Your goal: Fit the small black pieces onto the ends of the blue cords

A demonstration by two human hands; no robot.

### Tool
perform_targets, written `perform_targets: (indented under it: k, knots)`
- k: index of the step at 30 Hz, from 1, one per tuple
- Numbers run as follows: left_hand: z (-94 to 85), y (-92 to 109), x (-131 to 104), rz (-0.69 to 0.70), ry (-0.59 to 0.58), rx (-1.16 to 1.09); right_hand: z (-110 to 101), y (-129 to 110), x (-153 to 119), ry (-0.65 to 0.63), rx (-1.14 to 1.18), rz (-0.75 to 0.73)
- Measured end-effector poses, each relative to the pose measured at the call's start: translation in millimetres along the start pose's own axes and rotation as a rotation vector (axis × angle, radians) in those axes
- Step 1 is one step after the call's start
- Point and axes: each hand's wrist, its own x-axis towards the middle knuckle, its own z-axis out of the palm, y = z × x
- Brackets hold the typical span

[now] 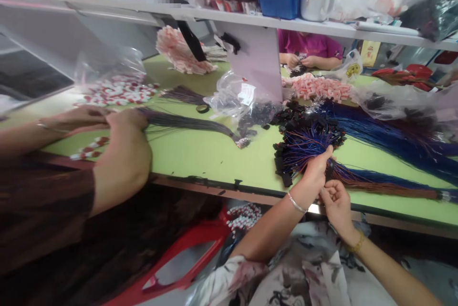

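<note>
Fingers [326, 155] grip a black piece [329, 169] beside thin, fanned blue wires [308, 143].

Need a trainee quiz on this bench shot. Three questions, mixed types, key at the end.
1. Multiple choice: which wires are the camera wearer's left hand and right hand working beside?
A) grey wires
B) blue and brown wires
C) white wires

2. True or false: the blue plastic bin stands on the white shelf above the bench.

3. Fill in: the wearer's yellow bracelet is on the ____ wrist.

Key: 1. B. 2. True. 3. Right.
</note>
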Motion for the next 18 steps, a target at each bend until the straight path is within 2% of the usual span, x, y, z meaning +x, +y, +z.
perform_targets:
  k: [3,6,9,14,18]
  knots:
    - [4.5,7,-6,-0.015,-0.059,0.012,-1,0,12,0.076,-0.072,-0.069]
    - [4.9,12,-13,0.041,-0.125,-0.04,-9,0,25,0.143,-0.349,-0.172]
    - [-1.1,9,-19,0.108,-0.139,-0.051,-15,-2,32,0.114,-0.548,-0.213]
    - [-13.5,-2,-26,0.172,-0.029,-0.007,-15,-9,29,0.046,-0.523,-0.222]
    - [-13.0,-7,-25,0.185,-0.016,-0.016,-12,-8,28,0.09,-0.542,-0.225]
